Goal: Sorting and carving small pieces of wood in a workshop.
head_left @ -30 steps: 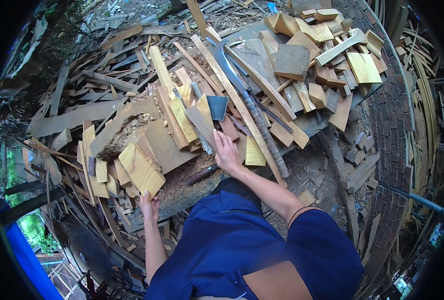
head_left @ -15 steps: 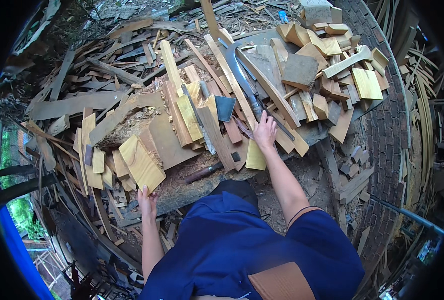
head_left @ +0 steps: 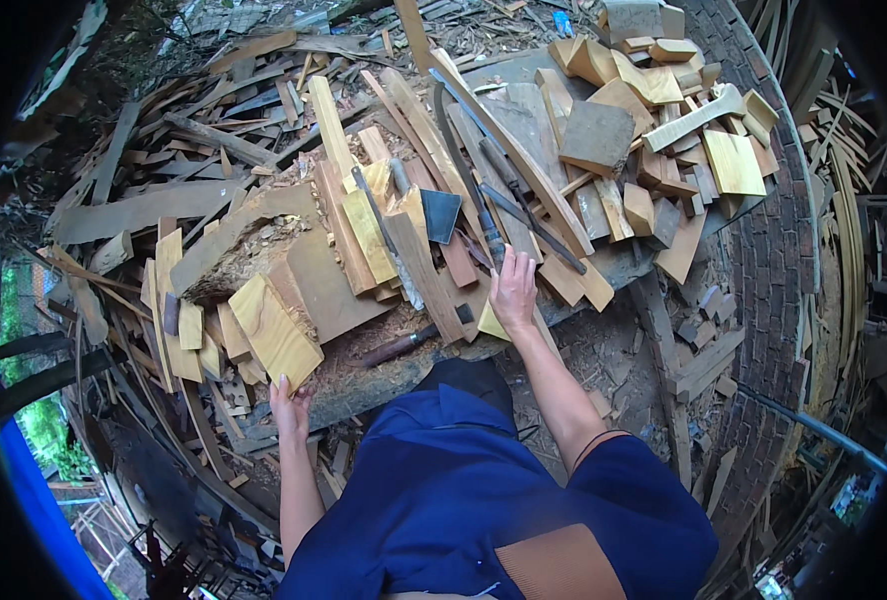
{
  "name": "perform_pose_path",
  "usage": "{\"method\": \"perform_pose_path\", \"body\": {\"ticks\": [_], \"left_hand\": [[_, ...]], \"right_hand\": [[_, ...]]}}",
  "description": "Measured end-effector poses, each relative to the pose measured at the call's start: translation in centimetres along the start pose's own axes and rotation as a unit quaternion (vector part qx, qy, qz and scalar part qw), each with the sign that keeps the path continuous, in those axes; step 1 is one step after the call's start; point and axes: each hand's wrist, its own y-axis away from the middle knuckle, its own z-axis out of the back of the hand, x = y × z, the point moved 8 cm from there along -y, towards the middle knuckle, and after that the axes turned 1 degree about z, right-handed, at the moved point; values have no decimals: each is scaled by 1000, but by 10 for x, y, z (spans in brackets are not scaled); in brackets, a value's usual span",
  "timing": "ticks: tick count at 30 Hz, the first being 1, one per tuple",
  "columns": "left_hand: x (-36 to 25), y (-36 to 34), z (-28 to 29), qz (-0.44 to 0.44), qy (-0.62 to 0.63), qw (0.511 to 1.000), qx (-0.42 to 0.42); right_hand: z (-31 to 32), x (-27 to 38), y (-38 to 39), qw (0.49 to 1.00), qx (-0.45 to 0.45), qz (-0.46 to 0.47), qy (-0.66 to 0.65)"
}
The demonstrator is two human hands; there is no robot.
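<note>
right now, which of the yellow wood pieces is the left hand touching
The broad slab whose near corner meets the left hand; the other yellow pieces lie apart from that hand.

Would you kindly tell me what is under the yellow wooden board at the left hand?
Beside the yellow wooden board, a flat brown board shows on the right and a tan wood block on the left. Whatever lies directly beneath is covered, so I cannot tell.

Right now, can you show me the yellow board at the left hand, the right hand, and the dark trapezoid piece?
Yellow board [head_left: 276, 332]: head view, middle of its upper face.
Right hand [head_left: 514, 290]: head view, back of the hand.
Dark trapezoid piece [head_left: 442, 214]: head view, middle of its flat face.
</note>
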Motion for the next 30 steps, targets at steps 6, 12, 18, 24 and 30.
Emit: {"method": "perform_pose_path", "body": {"ticks": [6, 12, 18, 24, 30], "left_hand": [[-1, 0, 0, 15, 3, 1000, -1], [0, -2, 2, 11, 2, 1000, -6], [2, -4, 5, 12, 15, 1000, -7], [1, 0, 4, 17, 11, 1000, -24], [-1, 3, -2, 11, -3, 1000, -15]], "right_hand": [[8, -6, 5, 999, 7, 30, -10], [11, -6, -6, 996, 39, 72, -30], [-1, 5, 6, 988, 86, 77, -104], [-12, 19, -2, 991, 64, 71, -91], [-13, 21, -58, 988, 23, 140, -61]]}}
